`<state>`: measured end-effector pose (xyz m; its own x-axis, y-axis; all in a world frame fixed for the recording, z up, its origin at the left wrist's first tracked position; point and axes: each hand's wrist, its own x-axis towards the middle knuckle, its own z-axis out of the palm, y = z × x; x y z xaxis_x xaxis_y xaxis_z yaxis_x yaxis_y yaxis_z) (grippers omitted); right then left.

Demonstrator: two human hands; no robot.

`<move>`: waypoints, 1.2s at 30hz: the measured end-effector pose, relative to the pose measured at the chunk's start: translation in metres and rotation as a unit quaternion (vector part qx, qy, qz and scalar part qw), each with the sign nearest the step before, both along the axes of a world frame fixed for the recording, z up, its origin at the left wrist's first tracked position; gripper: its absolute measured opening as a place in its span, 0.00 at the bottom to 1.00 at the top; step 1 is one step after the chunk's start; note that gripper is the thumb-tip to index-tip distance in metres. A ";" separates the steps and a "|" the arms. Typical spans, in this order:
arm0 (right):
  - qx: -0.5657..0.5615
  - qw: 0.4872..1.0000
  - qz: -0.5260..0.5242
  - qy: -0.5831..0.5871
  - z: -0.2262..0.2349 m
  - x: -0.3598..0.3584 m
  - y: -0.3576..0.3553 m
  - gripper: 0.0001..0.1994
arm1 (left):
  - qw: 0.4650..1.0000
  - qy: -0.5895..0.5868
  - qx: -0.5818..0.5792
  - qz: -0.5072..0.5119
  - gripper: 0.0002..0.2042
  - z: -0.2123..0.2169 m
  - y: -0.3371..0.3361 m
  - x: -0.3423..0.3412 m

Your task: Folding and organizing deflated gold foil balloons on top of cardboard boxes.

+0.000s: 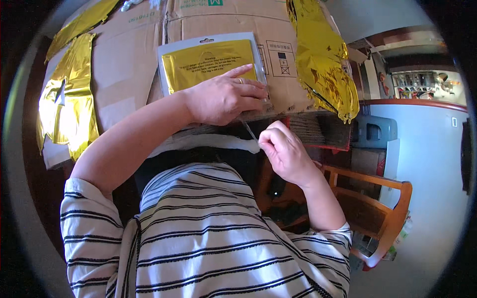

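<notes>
A flat clear plastic bag [208, 59] with a hang hole in its top edge lies on cardboard [124, 59]. Inside it is a folded gold foil sheet [186, 62]. Over the bag's lower right part rests my left hand [226, 97], fingers stretched out and a ring on one of them; it hides that corner. To the right, just off the cardboard's near edge, my right hand [288, 154] is closed in a pinch. From its fingertips a thin clear strip [250, 131] runs up toward the bag's near edge; where it joins is hidden.
Gold foil pieces hang at the right [325, 59] and lie at the left [74, 94]. A whitish rolled bundle [198, 142] lies along the near edge by my waist. A wooden chair [392, 198] and a blue-grey plastic item [375, 131] stand at the right.
</notes>
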<state>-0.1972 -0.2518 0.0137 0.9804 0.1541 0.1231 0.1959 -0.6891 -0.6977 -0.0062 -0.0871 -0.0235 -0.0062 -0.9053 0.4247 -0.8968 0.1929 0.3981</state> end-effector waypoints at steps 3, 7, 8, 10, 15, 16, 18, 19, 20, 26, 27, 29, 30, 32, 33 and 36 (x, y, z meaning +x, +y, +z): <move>0.003 0.998 -0.037 -0.045 0.001 0.003 0.000 0.07 | 0.998 -0.037 -0.055 -0.006 0.13 0.005 0.002 0.001; -0.048 0.992 -0.050 -0.109 0.008 0.015 0.001 0.07 | 0.995 -0.056 -0.082 0.005 0.12 0.035 0.012 -0.018; -0.055 0.991 -0.049 -0.113 0.011 0.018 0.002 0.07 | 0.997 -0.042 -0.070 0.016 0.13 0.037 0.011 -0.024; -0.057 0.991 -0.042 -0.114 0.014 0.024 0.003 0.07 | 0.995 -0.022 -0.083 0.054 0.08 0.029 0.012 -0.029; 0.029 0.998 -0.040 -0.036 0.006 0.043 -0.010 0.10 | 0.988 0.082 -0.023 0.130 0.07 0.031 0.040 -0.037; 0.016 0.998 -0.039 -0.036 0.006 0.044 -0.010 0.10 | 0.982 0.120 -0.022 0.146 0.06 0.034 0.049 -0.041; -0.008 0.999 -0.035 -0.038 0.006 0.048 -0.009 0.09 | 0.964 0.195 -0.020 0.179 0.05 0.039 0.075 -0.051; -0.010 0.999 -0.037 -0.031 0.008 0.048 -0.008 0.09 | 0.957 0.208 0.012 0.202 0.05 0.037 0.099 -0.057; -0.016 0.998 -0.036 -0.038 0.006 0.049 -0.008 0.09 | 0.949 0.219 0.043 0.222 0.05 0.036 0.129 -0.063; -0.029 0.998 -0.019 -0.047 0.006 0.049 -0.012 0.11 | 0.642 0.170 0.596 0.451 0.13 0.003 0.358 -0.123; -0.029 0.999 -0.012 -0.040 0.008 0.051 -0.012 0.12 | 0.591 0.174 0.631 0.471 0.16 0.002 0.374 -0.132; -0.033 0.999 -0.019 -0.037 0.009 0.046 -0.015 0.17 | 0.562 0.292 0.611 0.475 0.24 0.055 0.306 -0.120; -0.049 0.996 -0.003 -0.071 0.010 0.046 -0.018 0.18 | 0.608 0.275 0.588 0.458 0.28 0.070 0.278 -0.121; -0.080 0.986 0.028 -0.146 0.016 0.049 -0.026 0.19 | 0.713 0.237 0.520 0.406 0.33 0.075 0.242 -0.117; -0.155 0.973 0.057 -0.163 0.017 0.049 -0.030 0.26 | 0.780 0.167 0.463 0.386 0.29 0.072 0.228 -0.113; -0.263 0.955 0.046 -0.129 0.013 0.051 -0.027 0.31 | 0.909 -0.060 0.146 0.385 0.12 0.044 0.184 -0.086</move>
